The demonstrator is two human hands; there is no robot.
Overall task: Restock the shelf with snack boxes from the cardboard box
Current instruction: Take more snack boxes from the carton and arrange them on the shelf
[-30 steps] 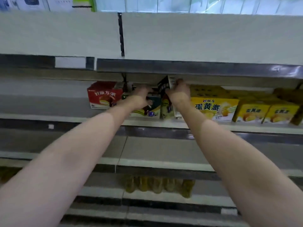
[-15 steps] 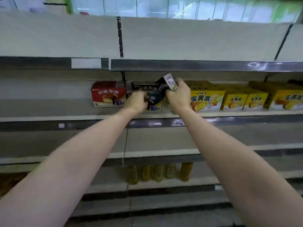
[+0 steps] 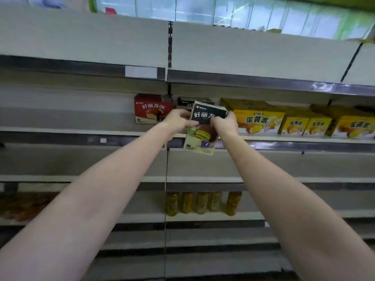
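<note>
Two hands clasp our black snack box [image 3: 205, 126]: left hand [image 3: 179, 121], right hand [image 3: 224, 123] pinching its sides, long axis upright, just before the shelf [image 3: 81, 129] front edge.

Both arms reached forward and up, hands close together.

The left hand [image 3: 178, 121] and right hand [image 3: 224, 123] were raised side by side at the ends of bare, nearly straight forearms. Each hand's fingers curled round a side of one black-and-green snack box [image 3: 204, 128], gripping it, backs of the hands toward the camera.
</note>
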